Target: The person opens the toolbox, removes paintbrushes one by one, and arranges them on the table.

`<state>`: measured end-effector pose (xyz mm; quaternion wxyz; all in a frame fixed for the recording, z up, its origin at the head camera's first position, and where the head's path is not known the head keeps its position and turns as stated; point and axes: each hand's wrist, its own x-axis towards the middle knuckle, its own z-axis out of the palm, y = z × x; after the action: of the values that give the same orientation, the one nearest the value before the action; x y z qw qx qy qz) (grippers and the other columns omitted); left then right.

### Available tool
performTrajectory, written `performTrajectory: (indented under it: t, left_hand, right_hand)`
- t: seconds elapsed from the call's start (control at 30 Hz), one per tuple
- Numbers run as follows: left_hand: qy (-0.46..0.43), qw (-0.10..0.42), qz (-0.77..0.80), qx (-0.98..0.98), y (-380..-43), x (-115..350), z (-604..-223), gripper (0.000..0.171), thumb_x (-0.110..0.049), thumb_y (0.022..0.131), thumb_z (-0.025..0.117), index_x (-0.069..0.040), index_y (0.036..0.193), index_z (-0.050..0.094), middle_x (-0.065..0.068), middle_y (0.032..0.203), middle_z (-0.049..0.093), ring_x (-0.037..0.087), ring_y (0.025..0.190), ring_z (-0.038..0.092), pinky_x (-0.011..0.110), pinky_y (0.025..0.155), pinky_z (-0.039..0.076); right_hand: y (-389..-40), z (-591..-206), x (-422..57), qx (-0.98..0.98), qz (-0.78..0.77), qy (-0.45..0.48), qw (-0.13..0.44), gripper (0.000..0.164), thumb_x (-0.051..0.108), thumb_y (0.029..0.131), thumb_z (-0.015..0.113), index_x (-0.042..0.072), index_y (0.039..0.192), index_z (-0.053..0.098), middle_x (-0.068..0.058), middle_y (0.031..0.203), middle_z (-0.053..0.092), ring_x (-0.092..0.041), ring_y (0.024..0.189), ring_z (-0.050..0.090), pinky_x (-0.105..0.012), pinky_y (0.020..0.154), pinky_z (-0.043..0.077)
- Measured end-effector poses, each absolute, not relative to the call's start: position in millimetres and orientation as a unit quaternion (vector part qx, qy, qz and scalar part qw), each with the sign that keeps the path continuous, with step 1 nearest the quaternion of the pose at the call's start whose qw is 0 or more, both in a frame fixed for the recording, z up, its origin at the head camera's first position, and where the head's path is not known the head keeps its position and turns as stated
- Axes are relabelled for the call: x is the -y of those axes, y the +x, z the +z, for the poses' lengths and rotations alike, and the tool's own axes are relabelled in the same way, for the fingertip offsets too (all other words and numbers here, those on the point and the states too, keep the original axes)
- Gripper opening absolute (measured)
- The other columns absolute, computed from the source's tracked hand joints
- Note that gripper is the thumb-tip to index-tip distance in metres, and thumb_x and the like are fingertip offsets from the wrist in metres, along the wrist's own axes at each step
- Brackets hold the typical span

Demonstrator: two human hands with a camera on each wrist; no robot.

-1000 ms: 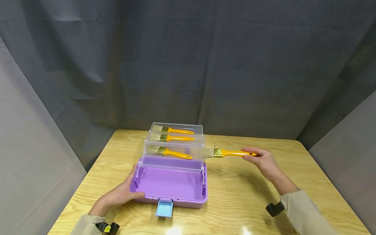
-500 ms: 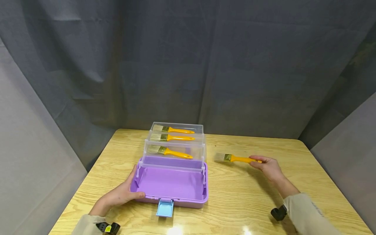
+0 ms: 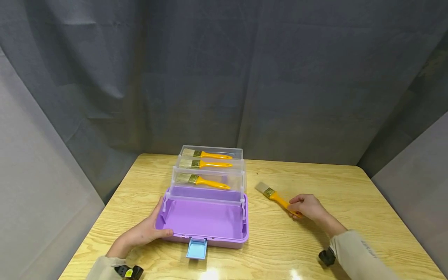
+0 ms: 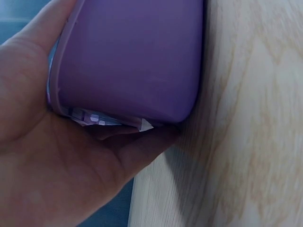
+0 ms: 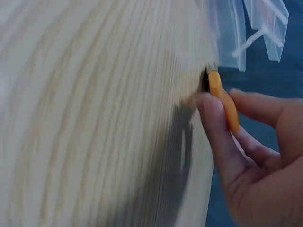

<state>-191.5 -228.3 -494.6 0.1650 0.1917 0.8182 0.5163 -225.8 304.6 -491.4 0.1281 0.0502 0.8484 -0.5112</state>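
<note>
My right hand (image 3: 310,208) pinches the end of a yellow-handled paintbrush (image 3: 278,198), low over the table to the right of a purple box. In the right wrist view, thumb and fingers stand on either side of the orange-yellow handle (image 5: 229,108). The box (image 3: 203,221) has its clear trays (image 3: 238,181) raised in steps at the back, with one paintbrush (image 3: 213,182) visible in each of three tiers. My left hand (image 3: 145,229) grips the box's left front corner, thumb over the front rim and fingers along the side; the left wrist view shows the purple wall (image 4: 128,61) close up.
A pale blue latch (image 3: 197,249) hangs down from the front of the box. The wooden table (image 3: 367,202) extends to the right. Dark cloth (image 3: 297,85) stands behind it, with grey panels (image 3: 31,163) at the sides.
My right hand has drawn the brush away from beside the trays, lowered it toward the table and turned it, so the handle points toward the near right. The left hand stays in place.
</note>
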Motion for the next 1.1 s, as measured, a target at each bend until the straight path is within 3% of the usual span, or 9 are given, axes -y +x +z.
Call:
performTrajectory:
  t: [0.23,0.43,0.73,1.1]
  left_hand:
    - [0.190,0.163,0.508,-0.824,-190,229,-494,0.117,-0.022,0.082,0.075,-0.014,0.148,-0.022,0.027,0.152,-0.017,0.048,0.137,-0.004,0.062,0.106,0.003]
    - [0.191,0.162,0.513,-0.821,-191,229,-494,0.118,-0.021,0.081,0.075,-0.016,0.148,-0.022,0.027,0.152,-0.016,0.048,0.137,-0.003,0.062,0.106,0.004]
    - [0.180,0.171,0.511,-0.823,-190,228,-494,0.117,-0.021,0.082,0.075,-0.014,0.148,-0.022,0.027,0.152,-0.017,0.047,0.138,-0.004,0.062,0.106,0.003]
    - [0.185,0.169,0.503,-0.827,-191,228,-495,0.117,-0.020,0.082,0.074,-0.015,0.148,-0.022,0.025,0.152,-0.019,0.046,0.138,-0.007,0.063,0.106,0.001]
  right_hand:
    - [-220,-489,-285,-0.776,-0.576,0.012,0.257,0.034,0.009,0.093,0.058,-0.015,0.115,0.050,-0.018,0.081,0.067,-0.025,0.070,0.068,-0.032,0.062,0.057]
    - [-218,-491,-270,-0.736,-0.602,-0.012,0.310,0.030,0.012,0.097,0.052,-0.015,0.111,0.051,-0.018,0.081,0.068,-0.022,0.071,0.069,-0.026,0.060,0.056]
    - [-221,-501,-249,-0.710,-0.628,0.014,0.318,0.023,0.010,0.097,0.051,-0.010,0.107,0.054,-0.008,0.074,0.059,-0.017,0.068,0.066,-0.028,0.067,0.057]
    - [-221,-504,-243,-0.732,-0.613,0.022,0.297,0.020,0.010,0.096,0.053,-0.009,0.103,0.055,-0.011,0.077,0.059,-0.016,0.064,0.064,-0.029,0.065,0.057]
